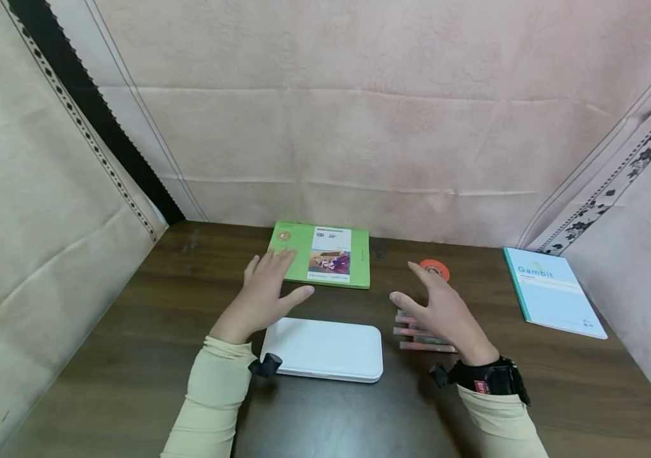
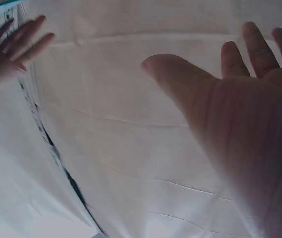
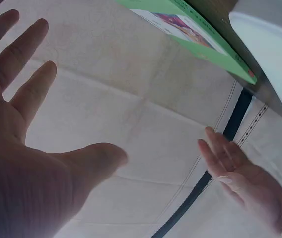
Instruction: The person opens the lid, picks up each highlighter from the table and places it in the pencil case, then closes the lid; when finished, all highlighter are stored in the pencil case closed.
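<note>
My left hand (image 1: 262,292) is held up with its fingers spread, nearest to the green book (image 1: 297,261) and the far left corner of a flat white case (image 1: 325,348). Nothing is in its grasp. On the other side, my right hand (image 1: 445,312) also has its fingers extended and holds nothing. Behind it in the head view lie several slim pens (image 1: 423,346) with pinkish and grey barrels, partly hidden by the hand. An orange round object (image 1: 438,267) shows just past its fingertips. Both wrist views show the palms and spread fingers.
A light-blue notebook (image 1: 554,292) marked "Gambit" lies at the right of the dark wooden table (image 1: 131,356). Pale cloth (image 1: 331,140) hangs behind the table and along both sides. Each wrist wears a black strapped camera (image 1: 491,376).
</note>
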A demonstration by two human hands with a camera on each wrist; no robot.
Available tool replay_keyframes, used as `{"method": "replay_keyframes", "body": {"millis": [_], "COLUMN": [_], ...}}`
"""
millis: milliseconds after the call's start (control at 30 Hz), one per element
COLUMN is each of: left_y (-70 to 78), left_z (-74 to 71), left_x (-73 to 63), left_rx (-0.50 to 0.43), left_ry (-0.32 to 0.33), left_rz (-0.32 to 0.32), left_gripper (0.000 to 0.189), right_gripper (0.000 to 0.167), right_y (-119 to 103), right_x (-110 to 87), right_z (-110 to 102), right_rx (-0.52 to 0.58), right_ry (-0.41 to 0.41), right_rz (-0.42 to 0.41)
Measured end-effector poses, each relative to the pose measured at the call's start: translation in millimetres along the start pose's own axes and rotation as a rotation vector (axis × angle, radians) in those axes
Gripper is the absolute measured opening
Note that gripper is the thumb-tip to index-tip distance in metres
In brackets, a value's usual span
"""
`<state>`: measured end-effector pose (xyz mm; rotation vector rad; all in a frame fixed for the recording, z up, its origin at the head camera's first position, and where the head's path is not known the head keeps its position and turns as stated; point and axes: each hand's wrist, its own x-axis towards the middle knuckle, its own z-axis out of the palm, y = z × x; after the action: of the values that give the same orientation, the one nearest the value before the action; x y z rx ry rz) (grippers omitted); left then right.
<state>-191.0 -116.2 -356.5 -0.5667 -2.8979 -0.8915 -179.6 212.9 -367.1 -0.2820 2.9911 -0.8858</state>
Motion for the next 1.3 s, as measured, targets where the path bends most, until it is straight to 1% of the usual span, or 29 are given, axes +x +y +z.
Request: {"method": "replay_keyframes", "body": {"millis": [67,133,267,333,433,500,600,700,767,900,1033,1167,1300], "left_y": [-6.7,-16.0,-40.4,-53.2,-68.9,-77.4,-85.6,-89.2,-88.9,-85.3,-80.7,-77.6,-76.2], "left_z": [-3.6,-6.7,-7.1,-3.8,2.7,8.2,17.1,26.3,31.5,41.0,47.3,48.6,48.4], "left_x": [-3.3,-9.4,-29.8,-41.0,-56.1,-63.9,-72.8,-75.6,-74.9,-72.1,-71.4,-72.0,-72.9], "left_rx": [-0.026,-0.056,-0.102,-0.114,-0.131,-0.147,-0.179,-0.204,-0.219,-0.225,-0.21,-0.202,-0.196], "left_ry": [0.011,0.015,-0.02,-0.048,-0.089,-0.115,-0.156,-0.183,-0.192,-0.196,-0.199,-0.187,-0.181], "left_rz": [-0.008,-0.038,-0.106,-0.122,-0.125,-0.12,-0.117,-0.109,-0.106,-0.081,-0.051,-0.043,-0.039], "left_gripper": [0.079,0.078,0.079,0.079,0.08,0.082,0.089,0.097,0.101,0.106,0.108,0.108,0.106], "right_gripper": [0.089,0.09,0.084,0.08,0.076,0.075,0.075,0.074,0.075,0.078,0.083,0.087,0.089], "right_y": [2.4,4.3,9.3,12.7,17.7,20.8,23.8,24.7,24.0,20.7,17.0,14.2,10.6], "right_x": [-2.0,-5.4,-14.8,-19.4,-25.0,-27.5,-30.1,-30.8,-30.6,-30.3,-31.6,-33.9,-35.9], "right_z": [1.0,2.6,6.7,9.1,14.3,20.0,30.5,41.7,48.3,57.2,61.3,63.0,63.8], "right_rx": [0.031,0.054,0.079,0.088,0.113,0.124,0.142,0.183,0.172,0.073,-0.007,-0.063,-0.117], "right_ry": [-0.011,-0.02,-0.022,-0.021,-0.023,-0.026,-0.035,-0.074,-0.094,-0.098,-0.111,-0.138,-0.126], "right_rz": [0.014,0.022,0.006,-0.017,-0.043,-0.068,-0.114,-0.166,-0.199,-0.245,-0.247,-0.244,-0.261]}}
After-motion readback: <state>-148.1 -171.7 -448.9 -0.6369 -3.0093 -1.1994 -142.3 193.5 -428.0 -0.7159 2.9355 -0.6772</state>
